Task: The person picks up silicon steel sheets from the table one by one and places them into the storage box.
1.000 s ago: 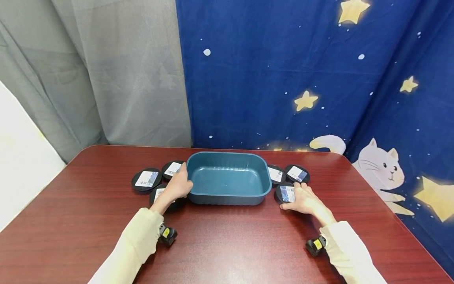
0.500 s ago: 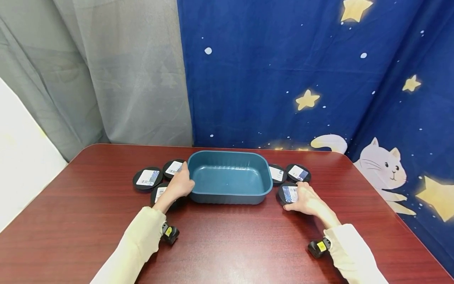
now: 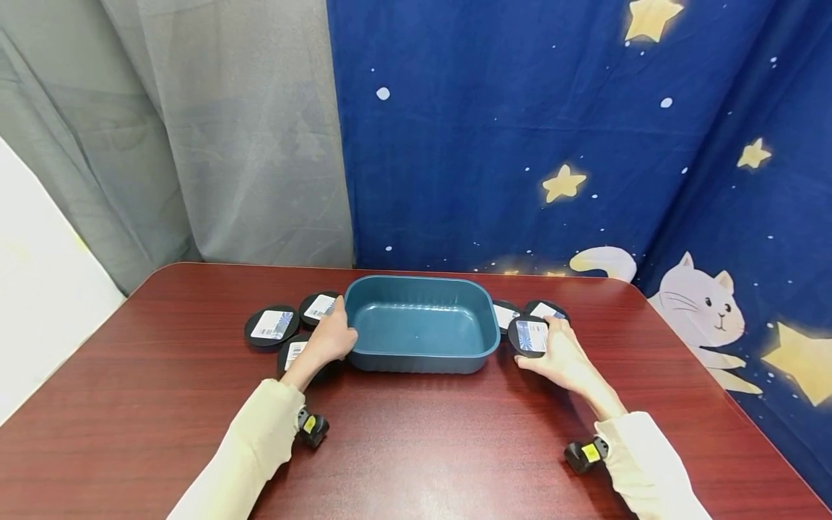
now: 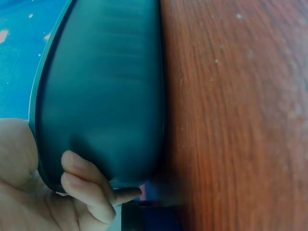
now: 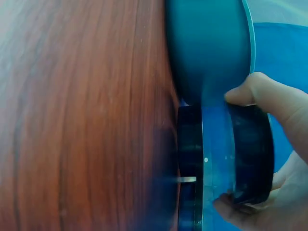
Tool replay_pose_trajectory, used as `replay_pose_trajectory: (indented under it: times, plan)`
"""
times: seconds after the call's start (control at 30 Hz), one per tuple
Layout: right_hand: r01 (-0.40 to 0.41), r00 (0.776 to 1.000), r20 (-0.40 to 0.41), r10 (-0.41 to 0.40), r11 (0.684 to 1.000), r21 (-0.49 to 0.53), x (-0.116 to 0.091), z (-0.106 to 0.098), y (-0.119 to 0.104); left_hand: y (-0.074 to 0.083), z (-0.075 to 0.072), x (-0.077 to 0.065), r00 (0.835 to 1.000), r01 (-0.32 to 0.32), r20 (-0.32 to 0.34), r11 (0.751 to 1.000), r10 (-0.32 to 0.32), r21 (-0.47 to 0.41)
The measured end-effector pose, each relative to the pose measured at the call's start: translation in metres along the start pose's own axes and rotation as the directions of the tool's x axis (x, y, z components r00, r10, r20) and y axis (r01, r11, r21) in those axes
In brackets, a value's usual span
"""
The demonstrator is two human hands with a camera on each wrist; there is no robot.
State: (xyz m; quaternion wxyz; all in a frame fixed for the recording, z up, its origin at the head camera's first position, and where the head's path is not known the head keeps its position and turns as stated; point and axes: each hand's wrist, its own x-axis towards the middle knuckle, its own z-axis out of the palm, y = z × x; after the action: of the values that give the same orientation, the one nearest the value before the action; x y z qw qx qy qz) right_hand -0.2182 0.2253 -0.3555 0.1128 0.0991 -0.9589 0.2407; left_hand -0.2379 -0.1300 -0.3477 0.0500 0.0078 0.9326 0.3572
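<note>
A teal plastic bin [image 3: 422, 365] stands in the middle of the table. My left hand [image 3: 330, 336] is at its left end, thumb at the rim and fingers curled against the outer wall in the left wrist view, gripping the bin's corner. My right hand [image 3: 557, 357] holds a flat black round container [image 3: 529, 337] with a barcode label, thumb on its near side, fingers on its far side. In the right wrist view a gap separates this held container [image 5: 252, 154] from the black containers [image 5: 189, 139] below.
Several black round containers with white labels lie on the table: a left one [image 3: 271, 326], one [image 3: 318, 309] behind my left hand, one [image 3: 295, 352] partly under its wrist. Right of the bin are two more, a nearer [image 3: 505, 315] and a farther one [image 3: 546, 310]. Curtains [image 3: 455, 144] hang behind.
My right hand has raised the black round container off the table, and it now overlaps the containers behind it. The left hand stays at the bin's left end.
</note>
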Motion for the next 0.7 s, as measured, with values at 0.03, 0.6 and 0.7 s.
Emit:
replay_pose_trajectory:
  times: [0.03,0.6,0.7]
  plan:
    - [0.003,1.0,-0.02,-0.003,1.0,0.016,0.001,0.0,-0.001,0.0,0.0,0.0,1.0,0.0,0.0,1.0,0.0,-0.003]
    - [0.045,0.993,-0.112,-0.032,0.992,0.118,0.016,0.01,-0.036,-0.001,0.001,0.0,1.0,-0.001,-0.011,0.999,0.0,-0.033]
    - [0.058,0.995,-0.089,-0.048,0.992,0.115,0.02,0.014,-0.044,-0.001,0.001,0.001,1.0,0.0,-0.009,0.999,0.0,-0.033]
